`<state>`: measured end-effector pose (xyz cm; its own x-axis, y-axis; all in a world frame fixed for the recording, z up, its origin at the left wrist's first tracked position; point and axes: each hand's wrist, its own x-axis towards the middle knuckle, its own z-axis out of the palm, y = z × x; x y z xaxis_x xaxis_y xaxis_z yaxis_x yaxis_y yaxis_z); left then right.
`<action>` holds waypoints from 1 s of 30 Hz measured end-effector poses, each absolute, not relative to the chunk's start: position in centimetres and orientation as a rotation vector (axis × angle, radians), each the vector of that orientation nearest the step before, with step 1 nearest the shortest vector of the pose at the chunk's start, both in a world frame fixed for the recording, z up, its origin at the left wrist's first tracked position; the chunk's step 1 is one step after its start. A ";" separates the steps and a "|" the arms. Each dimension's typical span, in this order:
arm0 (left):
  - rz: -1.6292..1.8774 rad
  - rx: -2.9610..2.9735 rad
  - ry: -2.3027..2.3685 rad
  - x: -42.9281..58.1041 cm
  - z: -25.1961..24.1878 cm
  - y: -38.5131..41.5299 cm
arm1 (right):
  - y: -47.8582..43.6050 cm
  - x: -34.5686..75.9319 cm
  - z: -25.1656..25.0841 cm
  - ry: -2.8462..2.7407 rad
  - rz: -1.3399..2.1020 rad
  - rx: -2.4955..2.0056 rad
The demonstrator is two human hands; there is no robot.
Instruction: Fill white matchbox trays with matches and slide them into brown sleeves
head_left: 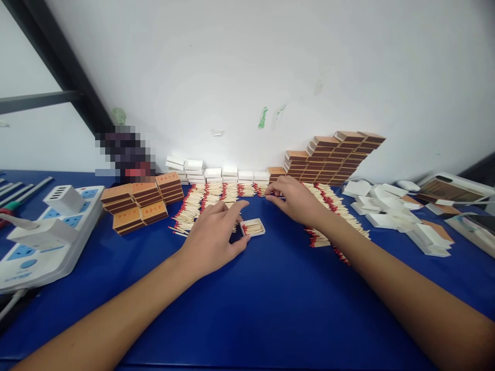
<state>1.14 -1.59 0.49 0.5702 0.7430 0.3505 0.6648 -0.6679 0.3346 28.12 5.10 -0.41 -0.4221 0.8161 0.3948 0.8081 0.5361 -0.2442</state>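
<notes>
My left hand (214, 237) rests on the blue table (270, 309), thumb and fingers closed around a small white matchbox tray (253, 227) that holds a few red-tipped matches. My right hand (293, 198) reaches farther back and pinches some matches out of the long row of loose matches (216, 198) spread along the table. More matches (328, 216) lie under and beside my right forearm.
Closed orange-brown matchboxes (141, 203) are stacked at the left, and a taller stack (334, 157) leans on the wall at the right. White empty trays (216, 172) line the wall; more white trays (402, 219) lie at right. A white power strip (46, 237) sits far left.
</notes>
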 end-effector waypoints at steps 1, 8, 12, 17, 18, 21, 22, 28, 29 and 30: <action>0.701 2.634 1.195 1.1 0.5 -1.6 | 5.6 28.5 -0.8 -2.318 0.004 -1.323; 0.678 2.633 1.194 1.1 0.5 -1.6 | 6.4 28.6 -1.7 -2.370 -0.012 -1.332; 0.679 2.642 1.203 1.0 0.5 -1.6 | 6.5 28.4 -1.6 -2.359 0.005 -1.316; 0.691 2.645 1.196 1.1 0.5 -1.7 | 6.9 28.6 -2.0 -2.343 -0.011 -1.299; 0.689 2.646 1.197 1.1 0.6 -1.7 | 6.9 28.6 -2.0 -2.344 -0.006 -1.299; 0.685 2.648 1.198 1.1 0.6 -1.7 | 7.0 28.6 -2.0 -2.358 0.002 -1.300; 0.686 2.645 1.198 1.1 0.6 -1.7 | 7.0 28.6 -2.0 -2.364 -0.002 -1.304; 0.699 2.645 1.185 1.2 0.5 -1.7 | 6.8 28.4 -1.7 -2.401 -0.043 -1.377; 0.700 2.647 1.186 1.2 0.5 -1.6 | 6.7 28.3 -1.5 -2.405 -0.037 -1.382; 0.700 2.649 1.188 1.2 0.6 -1.6 | 6.4 28.3 -1.3 -2.406 -0.026 -1.384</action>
